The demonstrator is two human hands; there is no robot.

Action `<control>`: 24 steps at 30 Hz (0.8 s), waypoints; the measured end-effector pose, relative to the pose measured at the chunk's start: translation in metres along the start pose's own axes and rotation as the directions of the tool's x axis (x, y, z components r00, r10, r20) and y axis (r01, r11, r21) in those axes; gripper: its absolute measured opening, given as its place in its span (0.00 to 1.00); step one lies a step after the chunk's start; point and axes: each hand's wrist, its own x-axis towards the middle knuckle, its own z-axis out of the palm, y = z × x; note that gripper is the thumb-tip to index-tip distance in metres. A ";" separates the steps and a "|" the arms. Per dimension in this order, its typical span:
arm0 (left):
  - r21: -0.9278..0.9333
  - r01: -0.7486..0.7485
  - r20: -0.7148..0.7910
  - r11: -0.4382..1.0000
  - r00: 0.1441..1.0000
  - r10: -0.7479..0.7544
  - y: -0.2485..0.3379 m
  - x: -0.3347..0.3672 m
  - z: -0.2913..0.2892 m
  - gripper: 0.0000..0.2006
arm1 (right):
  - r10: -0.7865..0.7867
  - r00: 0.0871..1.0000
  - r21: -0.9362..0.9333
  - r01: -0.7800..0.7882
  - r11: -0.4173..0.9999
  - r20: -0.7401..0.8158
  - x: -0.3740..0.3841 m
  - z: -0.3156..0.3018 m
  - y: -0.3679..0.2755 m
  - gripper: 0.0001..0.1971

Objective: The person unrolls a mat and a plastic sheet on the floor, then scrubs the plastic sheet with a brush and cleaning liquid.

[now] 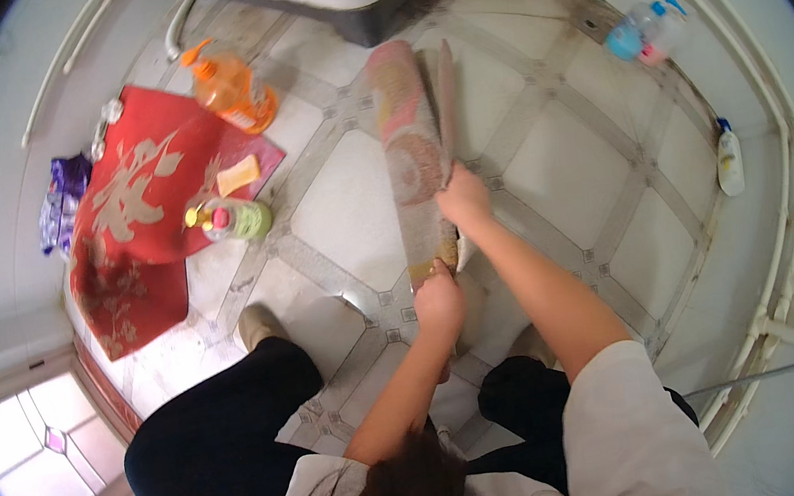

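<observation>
Pink-and-yellow mat [409,136] with ring motif, red mat [133,207] with beige leaves

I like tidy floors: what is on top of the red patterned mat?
A yellowish block lies on the red mat near one corner. The greenish bottle overlaps the mat's edge in view, though I cannot tell whether it stands there; the patch behind it is covered.

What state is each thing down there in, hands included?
Patterned mat: rolled or folded lengthwise, gripped
Left hand: closed on the mat's near end
Right hand: closed on its right edge, farther up
Red mat: spread out, rumpled
Orange pump bottle: upright, pump fitted
Green-and-clear pump bottle: upright, pump fitted
Yellow block: lying down
Purple packet: crumpled
</observation>
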 end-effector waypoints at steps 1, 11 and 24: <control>0.016 0.008 0.002 1.000 1.000 -0.008 -0.007 -0.001 0.003 0.23 | -0.003 0.999 -0.001 0.003 1.000 -0.045 -0.004 0.003 -0.002 0.21; 0.077 0.110 -0.128 0.991 0.987 -0.100 -0.039 -0.047 -0.057 0.24 | -0.186 0.982 0.277 0.171 0.946 0.029 -0.037 0.049 -0.041 0.16; 0.028 0.397 -0.042 0.917 0.917 -0.396 -0.116 -0.065 -0.028 0.40 | -0.247 0.936 0.295 0.169 0.941 0.250 -0.077 0.135 -0.039 0.19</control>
